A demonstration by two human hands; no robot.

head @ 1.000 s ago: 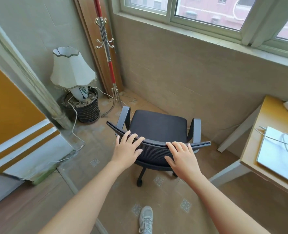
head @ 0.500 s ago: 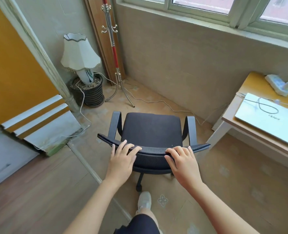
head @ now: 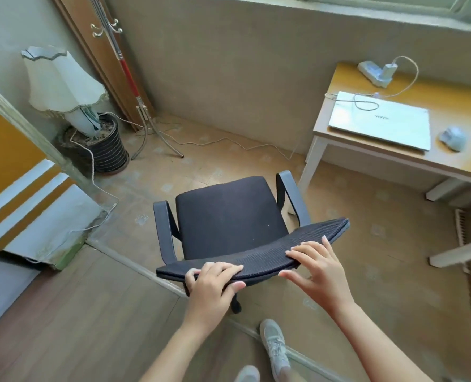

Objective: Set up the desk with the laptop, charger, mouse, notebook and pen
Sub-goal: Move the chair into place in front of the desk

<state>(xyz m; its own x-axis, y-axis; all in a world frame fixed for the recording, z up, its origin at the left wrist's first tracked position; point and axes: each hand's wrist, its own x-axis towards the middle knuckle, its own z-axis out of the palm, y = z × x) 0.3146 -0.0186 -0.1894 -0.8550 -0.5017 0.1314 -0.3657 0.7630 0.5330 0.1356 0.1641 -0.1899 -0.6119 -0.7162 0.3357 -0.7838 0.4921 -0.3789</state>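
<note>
A black mesh office chair stands in front of me. My left hand grips the top edge of its backrest. My right hand rests on the same edge, fingers spread over it. At the right stands a wooden desk with white legs. On it lies a shut silver laptop with a white charger cable looped over its lid. The cable runs to a charger plugged into a white power strip. A pale blue mouse sits right of the laptop.
A lamp with a white shade stands in a dark ribbed pot at the left. A metal coat stand rises beside a wooden door frame. A white cord trails across the tiled floor. My grey shoe is below the chair.
The chair has swung so that its seat turns toward the desk, with its backrest angled. My view has shifted right, showing more of the desk and the mouse.
</note>
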